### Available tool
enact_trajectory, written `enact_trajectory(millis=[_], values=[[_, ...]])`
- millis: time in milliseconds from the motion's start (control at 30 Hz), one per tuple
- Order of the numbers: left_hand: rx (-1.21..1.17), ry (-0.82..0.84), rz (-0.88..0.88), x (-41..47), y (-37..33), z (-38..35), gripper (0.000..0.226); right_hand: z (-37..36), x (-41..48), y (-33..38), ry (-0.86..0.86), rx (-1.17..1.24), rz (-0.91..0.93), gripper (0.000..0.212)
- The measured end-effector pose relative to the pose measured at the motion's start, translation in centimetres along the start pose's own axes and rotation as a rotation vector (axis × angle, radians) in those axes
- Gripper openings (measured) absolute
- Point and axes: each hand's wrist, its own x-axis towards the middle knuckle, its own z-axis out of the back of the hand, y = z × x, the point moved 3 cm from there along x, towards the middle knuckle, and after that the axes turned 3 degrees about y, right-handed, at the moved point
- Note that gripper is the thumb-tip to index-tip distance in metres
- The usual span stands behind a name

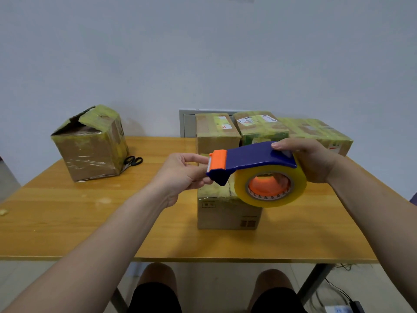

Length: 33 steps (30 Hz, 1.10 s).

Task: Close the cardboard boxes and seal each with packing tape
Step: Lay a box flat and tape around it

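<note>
Right hand [311, 162] is wrapped round the blue tape dispenser [252, 158] mid-frame, thumb on top, fingers thru the core of the clear tape roll [270, 195]. Left hand [180, 175] is pinched on the orange cutter [218, 160] end w/ thumb + fingers; whether tape is caught there can't be told. Dispenser is held just above a small cardboard box [225, 214] at centre of the wooden table [90, 222]. Three taped boxes [261, 128] are lined up behind. At left an open-topped box [90, 152] is sat, scissors [133, 161] just beside it.
</note>
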Motion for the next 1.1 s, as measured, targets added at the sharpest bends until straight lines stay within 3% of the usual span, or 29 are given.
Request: enact_trajectory(millis=[67,200,333,567,800,1100], values=[[0.021,-0.030,-0.027,-0.1,-0.2,0.4,0.020,0.2,-0.3,0.0,0.007,-0.002,-0.016,0.033],[0.072,-0.102,-0.045,-0.5,0.4,2.1,0.025,1.5,-1.2,-0.1,-0.014,-0.014,-0.044,0.058],[0.243,-0.015,-0.004,-0.9,1.9,1.5,0.020,1.8,-1.3,0.3,-0.050,-0.126,-0.138,0.030],[0.563,0.005,0.003,-0.8,1.4,1.2,0.014,0.9,-0.7,1.8,-0.116,-0.349,-0.160,0.043],[0.692,-0.018,-0.044,-0.1,1.6,0.8,0.016,0.7,-0.7,2.0,-0.167,-0.462,-0.180,0.061],[1.092,-0.116,-0.156,0.3,1.3,-0.3,0.024,-0.3,-0.2,2.8,-0.173,-0.498,-0.193,0.045]])
